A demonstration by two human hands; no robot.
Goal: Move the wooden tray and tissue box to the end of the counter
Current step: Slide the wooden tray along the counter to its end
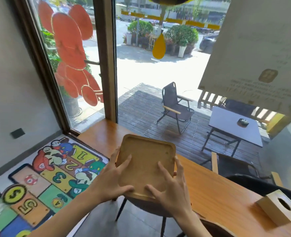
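Roughly halfway: both hands, left hand (113, 183) and right hand (171, 189), grip the wooden tray (145, 164) near the counter (215, 190) end, while the tissue box (278, 208) waits untouched.

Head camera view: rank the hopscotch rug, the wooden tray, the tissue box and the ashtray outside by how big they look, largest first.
1. Hopscotch rug
2. Wooden tray, held by both hands
3. Tissue box
4. Ashtray

The ashtray sits far off on the outdoor table, so its small look owes partly to distance.
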